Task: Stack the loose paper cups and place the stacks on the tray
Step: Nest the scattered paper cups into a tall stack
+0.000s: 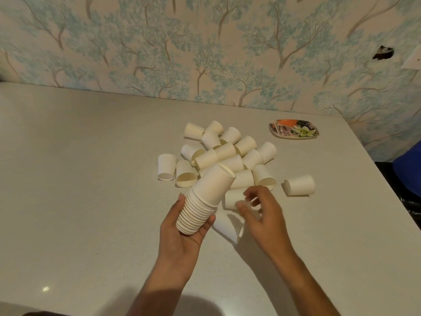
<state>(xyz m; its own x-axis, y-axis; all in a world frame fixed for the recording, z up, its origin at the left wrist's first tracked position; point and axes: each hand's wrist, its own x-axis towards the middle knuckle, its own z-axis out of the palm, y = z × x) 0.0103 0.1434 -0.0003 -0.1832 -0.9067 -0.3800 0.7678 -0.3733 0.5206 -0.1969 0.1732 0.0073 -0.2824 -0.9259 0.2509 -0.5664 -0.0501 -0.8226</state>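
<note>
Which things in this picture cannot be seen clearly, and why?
Head view:
1. The right hand: motion blur; unclear whether its fingers grip the white paper cup beneath them.
2. The nested stack of white paper cups in the left hand: the palm hides some rims, so no count.
3. The heap of loose white paper cups: overlapping, lower ones hidden.
4. The blue object: cut by the right edge.
5. The small flower-printed tray: print too small.
</note>
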